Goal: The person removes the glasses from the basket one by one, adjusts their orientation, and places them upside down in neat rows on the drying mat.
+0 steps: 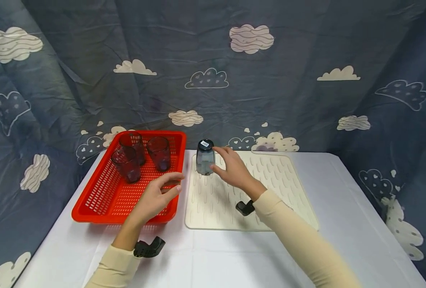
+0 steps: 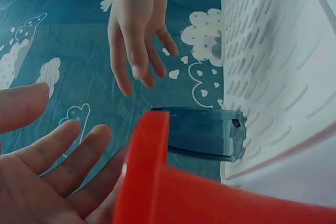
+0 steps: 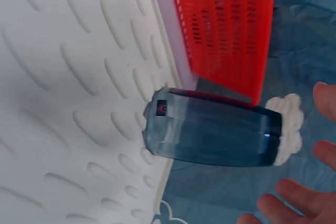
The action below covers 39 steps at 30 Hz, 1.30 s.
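Note:
A dark tinted drinking glass [image 1: 205, 160] stands upside down on the left back part of the cream ribbed mat [image 1: 270, 192]; a small white label shows on its raised base. My right hand [image 1: 232, 168] is just right of the glass, fingers spread and loosely bent. Both wrist views show a gap between those fingers and the glass [image 3: 210, 127]. Over the right rim of the red plastic basket [image 1: 101, 218] hovers my left hand [image 1: 159, 196], its fingers loosely bent and holding nothing. Several similar glasses are not seen; three tinted glasses [image 1: 159, 154] stand inside the basket.
A white cloth covers the table [image 1: 213, 256]. Behind it hangs a dark blue curtain [image 1: 155, 100] with a cloud print. The basket stands left of the mat, with a narrow strip of tablecloth between them.

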Each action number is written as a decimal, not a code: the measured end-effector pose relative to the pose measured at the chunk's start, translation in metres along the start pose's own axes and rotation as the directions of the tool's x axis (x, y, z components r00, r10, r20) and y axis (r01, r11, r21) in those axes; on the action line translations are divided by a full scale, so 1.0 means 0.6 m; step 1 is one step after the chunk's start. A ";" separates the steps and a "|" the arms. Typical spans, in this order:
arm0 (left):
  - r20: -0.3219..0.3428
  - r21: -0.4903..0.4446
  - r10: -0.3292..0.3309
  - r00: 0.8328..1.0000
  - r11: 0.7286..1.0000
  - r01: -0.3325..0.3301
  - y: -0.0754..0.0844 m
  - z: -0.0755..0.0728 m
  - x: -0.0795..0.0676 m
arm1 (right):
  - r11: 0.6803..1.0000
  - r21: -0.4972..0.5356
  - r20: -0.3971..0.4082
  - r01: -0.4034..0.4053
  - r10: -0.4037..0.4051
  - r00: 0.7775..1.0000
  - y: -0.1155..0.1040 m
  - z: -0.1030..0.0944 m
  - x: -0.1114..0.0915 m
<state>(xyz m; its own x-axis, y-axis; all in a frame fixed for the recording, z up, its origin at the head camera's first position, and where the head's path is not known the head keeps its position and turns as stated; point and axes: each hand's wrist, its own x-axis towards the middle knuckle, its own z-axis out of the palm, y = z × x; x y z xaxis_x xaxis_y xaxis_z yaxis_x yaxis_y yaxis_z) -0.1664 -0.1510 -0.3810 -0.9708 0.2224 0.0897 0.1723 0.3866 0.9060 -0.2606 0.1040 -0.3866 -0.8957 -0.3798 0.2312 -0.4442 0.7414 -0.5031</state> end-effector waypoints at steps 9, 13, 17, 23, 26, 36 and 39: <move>-0.023 0.006 0.024 0.999 1.000 -0.024 0.004 0.014 0.004 | 0.996 0.061 -0.066 -0.060 0.064 0.996 0.021 -0.055 -0.087; -0.025 0.002 0.024 0.999 1.000 -0.024 0.008 0.016 0.004 | 0.992 0.096 -0.088 -0.082 0.090 0.992 0.038 -0.065 -0.122; 0.003 -0.012 0.026 1.000 1.000 -0.026 0.014 0.018 0.004 | 0.967 0.186 -0.112 -0.172 0.195 0.975 0.062 -0.066 -0.169; 0.005 -0.002 0.049 0.999 0.999 -0.049 0.018 0.018 -0.004 | 0.930 0.268 -0.121 -0.250 0.290 0.949 0.078 -0.060 -0.211; 0.017 0.009 0.056 0.998 0.998 -0.056 0.018 0.020 -0.007 | 0.928 0.281 -0.110 -0.243 0.283 0.953 0.077 -0.054 -0.215; 0.050 0.077 0.083 0.995 0.993 -0.087 0.031 0.016 -0.004 | 0.934 0.274 -0.092 -0.229 0.263 0.961 0.069 -0.047 -0.204; 0.061 0.155 0.103 0.993 0.982 -0.111 0.043 0.002 -0.002 | 0.931 0.273 -0.083 -0.242 0.273 0.958 0.068 -0.047 -0.200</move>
<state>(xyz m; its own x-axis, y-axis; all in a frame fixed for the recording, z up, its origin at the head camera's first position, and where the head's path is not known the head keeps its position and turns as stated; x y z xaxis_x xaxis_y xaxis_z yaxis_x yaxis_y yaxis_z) -0.1607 -0.1403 -0.3584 -0.9360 0.3150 0.1572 0.3030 0.4933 0.8154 -0.1720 0.1954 -0.4117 -0.9814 -0.1154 0.1535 -0.1918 0.6314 -0.7514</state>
